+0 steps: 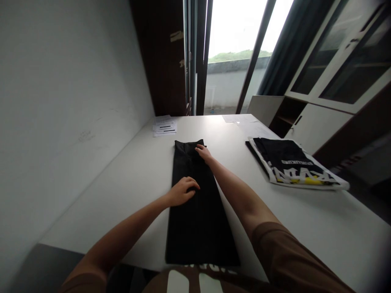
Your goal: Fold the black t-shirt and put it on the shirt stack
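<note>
A black garment point(200, 228), folded into a long strip, lies lengthwise on the white table in front of me. Its far end is slightly rumpled, while the near end reaches the table's front edge. My left hand point(182, 191) rests on the middle of the cloth from its left side, fingers loosely bent and thumb apart, with nothing held. Farther off, my right hand point(204, 153) lies on the garment's far right corner. Its fingers are stretched out over the fabric and look open.
Folded dark clothes with white lettering point(293, 160) lie stacked on the right of the table point(128, 175). Paper sheets point(165, 127) sit at the far left, with more paper point(241, 119) at the far right. A wall point(76, 101) borders the left side.
</note>
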Available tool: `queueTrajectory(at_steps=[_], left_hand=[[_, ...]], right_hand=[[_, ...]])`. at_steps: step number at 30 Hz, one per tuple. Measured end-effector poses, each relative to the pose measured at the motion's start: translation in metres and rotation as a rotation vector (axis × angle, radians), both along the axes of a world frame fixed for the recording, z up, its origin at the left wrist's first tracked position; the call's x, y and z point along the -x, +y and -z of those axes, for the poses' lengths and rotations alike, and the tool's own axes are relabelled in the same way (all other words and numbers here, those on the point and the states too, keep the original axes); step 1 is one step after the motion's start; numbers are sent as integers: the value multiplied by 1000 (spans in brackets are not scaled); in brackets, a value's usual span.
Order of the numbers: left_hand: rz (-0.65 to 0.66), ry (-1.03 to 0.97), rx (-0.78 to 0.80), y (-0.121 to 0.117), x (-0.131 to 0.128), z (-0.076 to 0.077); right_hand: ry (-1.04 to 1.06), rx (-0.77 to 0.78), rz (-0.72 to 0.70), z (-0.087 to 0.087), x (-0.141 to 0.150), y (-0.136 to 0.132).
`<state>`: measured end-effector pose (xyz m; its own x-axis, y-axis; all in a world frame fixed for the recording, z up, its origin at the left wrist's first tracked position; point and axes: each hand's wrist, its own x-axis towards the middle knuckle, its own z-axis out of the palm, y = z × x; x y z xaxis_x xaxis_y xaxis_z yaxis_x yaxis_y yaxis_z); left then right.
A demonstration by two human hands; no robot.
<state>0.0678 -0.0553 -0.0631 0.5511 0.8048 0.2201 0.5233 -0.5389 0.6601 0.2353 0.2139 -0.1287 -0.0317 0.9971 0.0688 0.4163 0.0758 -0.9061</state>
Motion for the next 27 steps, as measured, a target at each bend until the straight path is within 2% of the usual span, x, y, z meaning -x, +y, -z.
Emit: queueTrajectory(at_steps=[5, 9, 11, 15, 19, 27], left_hand=[[-322, 120, -170, 86, 24, 15], [-605, 284, -181, 154, 44, 22], [-654, 394, -180, 179, 50, 28], [-672, 530, -163, 204, 53, 47], [-835, 476, -49, 218, 53, 61], [-963, 354, 97, 265, 61, 54]], right_hand=[[-93, -13, -16, 3, 2, -2], [-168, -105, -3, 8, 5, -15], [-205, -181, 5, 11, 7, -24], [-231, -236, 31, 13, 7, -34], [-217, -180, 69, 8, 3, -31], [-200, -179, 41, 5, 5, -34]])
